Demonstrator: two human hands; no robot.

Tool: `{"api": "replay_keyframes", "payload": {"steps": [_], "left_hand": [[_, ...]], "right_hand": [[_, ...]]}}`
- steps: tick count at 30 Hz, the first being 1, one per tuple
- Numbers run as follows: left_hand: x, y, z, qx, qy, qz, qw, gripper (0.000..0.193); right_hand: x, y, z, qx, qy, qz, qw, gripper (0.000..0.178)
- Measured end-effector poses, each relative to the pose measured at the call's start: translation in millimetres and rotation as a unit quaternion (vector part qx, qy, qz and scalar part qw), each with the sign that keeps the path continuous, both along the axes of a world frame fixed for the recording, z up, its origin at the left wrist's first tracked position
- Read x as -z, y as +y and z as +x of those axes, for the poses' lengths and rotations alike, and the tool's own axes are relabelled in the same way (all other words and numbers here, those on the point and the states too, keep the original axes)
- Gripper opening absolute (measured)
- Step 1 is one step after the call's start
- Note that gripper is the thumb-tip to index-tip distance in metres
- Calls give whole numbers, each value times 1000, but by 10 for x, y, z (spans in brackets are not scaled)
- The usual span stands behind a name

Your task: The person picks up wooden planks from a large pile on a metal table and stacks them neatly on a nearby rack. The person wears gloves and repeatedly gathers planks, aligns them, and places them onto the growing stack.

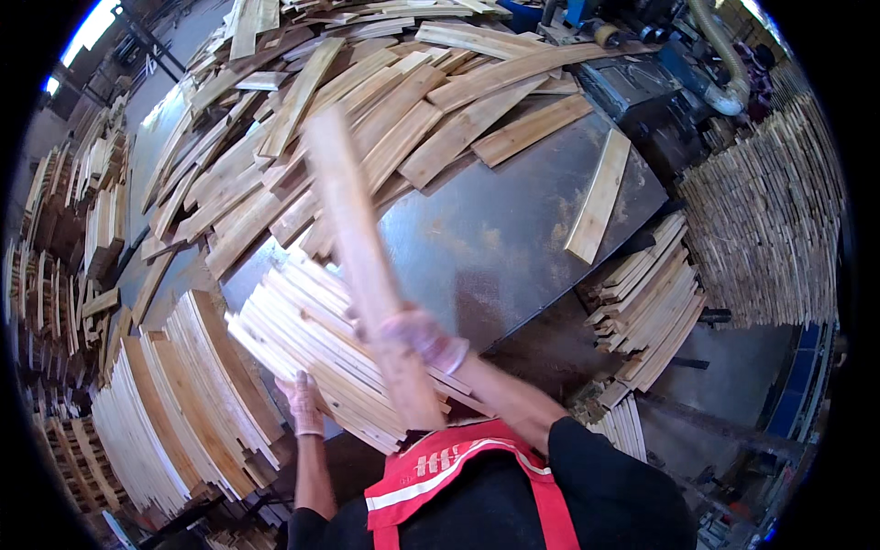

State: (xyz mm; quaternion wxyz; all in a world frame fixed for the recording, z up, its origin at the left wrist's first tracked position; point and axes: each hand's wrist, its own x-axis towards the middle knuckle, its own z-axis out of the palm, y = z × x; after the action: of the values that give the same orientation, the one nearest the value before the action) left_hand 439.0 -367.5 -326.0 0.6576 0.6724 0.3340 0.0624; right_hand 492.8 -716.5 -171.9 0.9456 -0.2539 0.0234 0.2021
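My right hand (424, 340), in a pale thin glove, is closed around a long wooden board (354, 229). The board slants up and away over a stack of boards (307, 344), and its far end is smeared by motion. My left hand (301, 401), also gloved, rests against the near left end of that stack with its fingers stretched out. The stacked boards lie side by side at the near edge of a metal table (440, 261), close to my red apron (449, 467).
Loose boards (367, 119) lie heaped across the table's far side. A single board (598, 197) lies at its right. Board stacks stand at the left (183, 403), right (649, 298) and far right (765, 215). Machinery with a hose (724, 55) stands at the back right.
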Motion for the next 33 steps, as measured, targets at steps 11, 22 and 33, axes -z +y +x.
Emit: {"api": "replay_keyframes", "payload": {"steps": [11,22,33], "left_hand": [[-314,-29,-428,19,-53,-115,992,85],[-685,-68,28,57,4,-78,995,82],[-346,-302,981,69,3,-113,991,74]], "right_hand": [[427,-1859,-463,94,100,57,989,88],[457,-2064,-76,-38,175,-36,983,94],[183,-1532,579,-154,214,36,964,102]]}}
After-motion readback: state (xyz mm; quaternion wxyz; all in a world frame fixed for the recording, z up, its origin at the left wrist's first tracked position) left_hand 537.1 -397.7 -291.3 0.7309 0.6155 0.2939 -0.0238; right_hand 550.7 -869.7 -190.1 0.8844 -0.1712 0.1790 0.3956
